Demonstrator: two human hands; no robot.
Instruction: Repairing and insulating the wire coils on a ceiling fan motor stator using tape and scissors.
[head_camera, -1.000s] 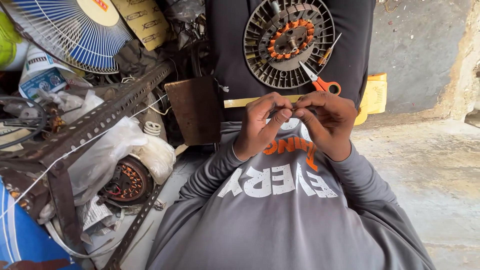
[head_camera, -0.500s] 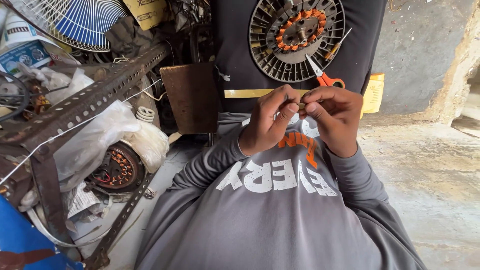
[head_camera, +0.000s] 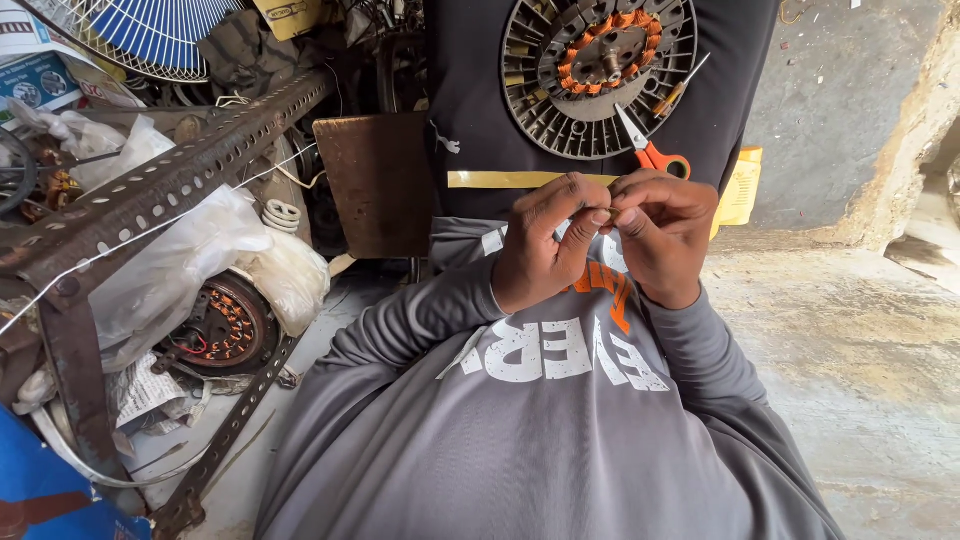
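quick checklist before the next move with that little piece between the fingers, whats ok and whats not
1. Both hands on the small piece: ok, left hand and right hand pinch it together.
2. Piece itself in view: cannot tell, fingertips hide most of it.
3. Scissors within reach: ok, lying on the lap beside the motor stator.
4. Yellow tape strip at hand: ok, flat on the lap.
5. Stator steady: ok, resting flat.
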